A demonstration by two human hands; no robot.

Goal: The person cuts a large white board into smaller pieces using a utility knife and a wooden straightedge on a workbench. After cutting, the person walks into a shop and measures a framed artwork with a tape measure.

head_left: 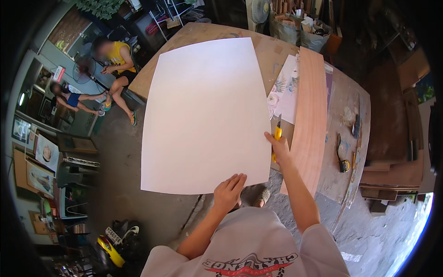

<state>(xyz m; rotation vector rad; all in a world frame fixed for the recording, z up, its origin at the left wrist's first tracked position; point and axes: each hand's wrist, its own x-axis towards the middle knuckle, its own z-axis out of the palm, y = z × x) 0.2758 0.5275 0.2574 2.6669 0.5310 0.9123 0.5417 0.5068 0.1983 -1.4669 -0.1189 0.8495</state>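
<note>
A large white sheet (207,111) spreads over the worktable (152,64), with its near end reaching past the table's edge toward my body. My left hand (227,191) is closed on the sheet's near edge, fingers together on top; the thumb is hidden. At the sheet's right edge, my right hand (281,150) grips a yellow utility knife (278,132), blade pointing away from me. A finger of this hand touches the sheet's border. Just right of the knife lies a long, thin wooden board (308,111).
Floral printed sheets (285,90) lie partly under the board. Farther right on the table are a tape measure (344,165) and a dark hand tool (356,126). Two people sit at the left near a fan (84,69). Stacked panels (392,171) stand at the right.
</note>
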